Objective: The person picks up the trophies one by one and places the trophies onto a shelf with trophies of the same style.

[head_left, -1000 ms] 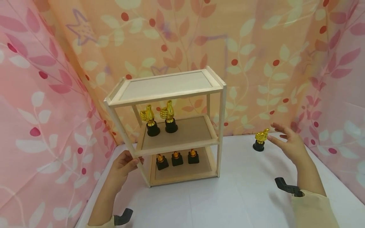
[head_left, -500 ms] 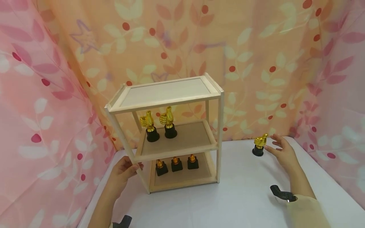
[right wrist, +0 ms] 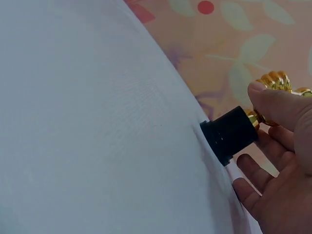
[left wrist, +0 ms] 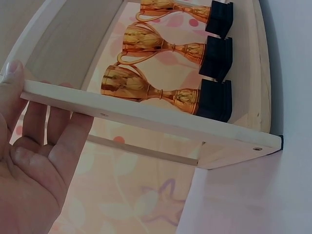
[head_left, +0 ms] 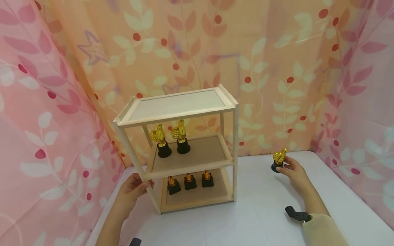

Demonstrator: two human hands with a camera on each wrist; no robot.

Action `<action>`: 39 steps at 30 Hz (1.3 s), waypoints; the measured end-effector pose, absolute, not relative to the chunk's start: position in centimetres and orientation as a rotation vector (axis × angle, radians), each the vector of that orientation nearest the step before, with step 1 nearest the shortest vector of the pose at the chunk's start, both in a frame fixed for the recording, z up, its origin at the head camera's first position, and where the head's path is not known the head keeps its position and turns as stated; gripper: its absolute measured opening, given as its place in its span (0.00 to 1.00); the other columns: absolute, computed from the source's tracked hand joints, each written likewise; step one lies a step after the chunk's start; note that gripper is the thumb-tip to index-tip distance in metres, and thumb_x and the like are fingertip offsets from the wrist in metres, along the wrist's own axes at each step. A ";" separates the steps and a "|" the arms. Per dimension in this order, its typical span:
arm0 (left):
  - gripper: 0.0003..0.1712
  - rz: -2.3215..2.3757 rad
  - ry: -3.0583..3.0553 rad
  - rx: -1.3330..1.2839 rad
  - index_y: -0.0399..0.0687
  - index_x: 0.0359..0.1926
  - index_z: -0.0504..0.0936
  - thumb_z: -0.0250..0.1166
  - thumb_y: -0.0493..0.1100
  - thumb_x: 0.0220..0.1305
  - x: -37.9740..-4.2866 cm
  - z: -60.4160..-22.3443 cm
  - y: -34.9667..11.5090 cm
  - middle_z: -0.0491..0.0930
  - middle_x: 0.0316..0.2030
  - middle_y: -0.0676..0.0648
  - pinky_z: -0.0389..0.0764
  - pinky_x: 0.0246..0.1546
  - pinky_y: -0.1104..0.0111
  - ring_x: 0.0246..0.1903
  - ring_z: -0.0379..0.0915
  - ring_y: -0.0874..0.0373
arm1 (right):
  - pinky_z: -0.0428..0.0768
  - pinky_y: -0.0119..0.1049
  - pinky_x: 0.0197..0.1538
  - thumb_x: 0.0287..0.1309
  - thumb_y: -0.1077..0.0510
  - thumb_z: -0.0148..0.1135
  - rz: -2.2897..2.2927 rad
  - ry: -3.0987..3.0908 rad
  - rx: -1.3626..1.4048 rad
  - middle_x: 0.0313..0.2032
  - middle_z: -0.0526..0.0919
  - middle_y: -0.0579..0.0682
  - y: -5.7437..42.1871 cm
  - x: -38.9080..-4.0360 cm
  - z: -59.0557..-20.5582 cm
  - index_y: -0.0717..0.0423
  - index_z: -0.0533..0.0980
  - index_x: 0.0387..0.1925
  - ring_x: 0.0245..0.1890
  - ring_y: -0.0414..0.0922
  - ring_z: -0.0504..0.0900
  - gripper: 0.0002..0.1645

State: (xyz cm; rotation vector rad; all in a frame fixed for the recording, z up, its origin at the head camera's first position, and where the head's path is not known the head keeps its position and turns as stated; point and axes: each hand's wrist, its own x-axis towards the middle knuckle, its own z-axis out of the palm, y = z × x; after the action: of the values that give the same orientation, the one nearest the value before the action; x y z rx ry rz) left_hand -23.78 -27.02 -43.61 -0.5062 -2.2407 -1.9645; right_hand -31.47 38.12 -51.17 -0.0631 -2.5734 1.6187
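A pale wooden three-tier shelf (head_left: 191, 172) stands on the white table. My left hand (head_left: 131, 191) grips its front left post, thumb on one side and fingers behind, as the left wrist view also shows. At the right, my right hand (head_left: 293, 172) pinches a gold thumbs-up trophy (head_left: 279, 156) by its neck. The thumb lies across the gold part in the right wrist view, and the black base (right wrist: 230, 135) is at the table surface. Two like thumbs-up trophies (head_left: 181, 136) stand on the middle shelf. Three gold cup trophies (left wrist: 146, 87) with black square bases occupy the bottom shelf.
The shelf's top panel (head_left: 178, 104) bears nothing. White cloth (head_left: 252, 205) covers the table between shelf and right hand. Orange and pink leaf-patterned curtains (head_left: 271, 68) enclose the back and both sides.
My right hand has come in to the thumbs-up trophy at the right and taken hold of it. The left hand keeps its grip on the post. The head view has tilted up slightly.
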 end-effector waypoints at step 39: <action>0.12 -1.922 -2.268 -0.512 0.34 0.53 0.70 0.61 0.35 0.74 -23.7 -43.5 -27.1 0.84 0.44 0.46 0.85 0.50 0.66 0.49 0.86 0.48 | 0.67 0.69 0.64 0.65 0.33 0.63 1.310 -2.672 -0.218 0.65 0.70 0.75 36.9 -31.8 -52.6 0.70 0.63 0.71 0.66 0.70 0.68 0.52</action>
State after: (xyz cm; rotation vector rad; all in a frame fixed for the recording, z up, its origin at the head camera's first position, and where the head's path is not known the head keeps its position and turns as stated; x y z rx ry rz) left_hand -23.74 -27.08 -43.51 -0.5116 -2.2680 -1.9219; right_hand -31.84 36.93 -52.58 -0.2183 -2.6716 1.3102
